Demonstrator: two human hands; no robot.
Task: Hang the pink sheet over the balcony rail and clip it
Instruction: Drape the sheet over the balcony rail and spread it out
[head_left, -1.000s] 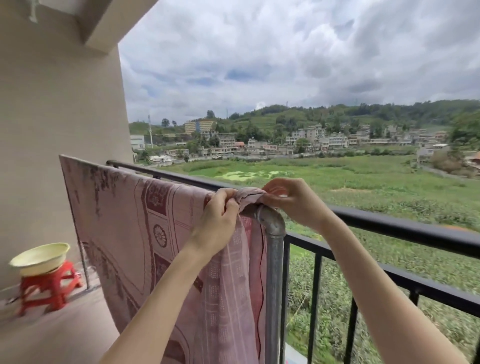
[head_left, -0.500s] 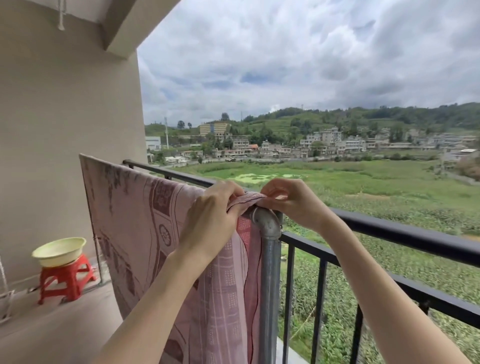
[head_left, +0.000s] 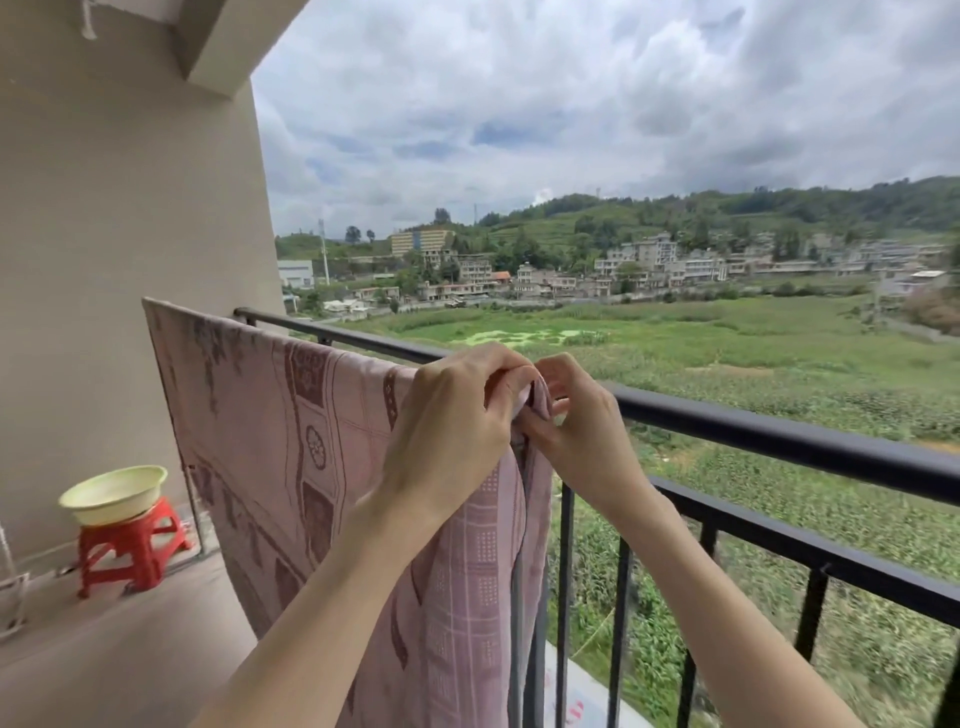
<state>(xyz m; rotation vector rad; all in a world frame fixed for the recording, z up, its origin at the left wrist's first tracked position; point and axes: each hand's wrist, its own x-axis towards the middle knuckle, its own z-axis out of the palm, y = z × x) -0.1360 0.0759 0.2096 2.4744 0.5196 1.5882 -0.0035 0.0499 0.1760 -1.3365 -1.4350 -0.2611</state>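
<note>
Sheet: pink sheet (head_left: 291, 447) draped beside the balcony rail (head_left: 779, 441), upper corner bunched at the rail | Hands: left hand (head_left: 447, 426) and right hand (head_left: 582, 431) both pinching that corner | Progress: hung; no clip visible, clipping judged left.

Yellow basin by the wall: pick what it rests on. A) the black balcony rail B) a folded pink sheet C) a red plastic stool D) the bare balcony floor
C: the yellow basin sits on top of the red plastic stool, which stands on the balcony floor near the wall, well clear of the pink sheet and the rail.
</note>
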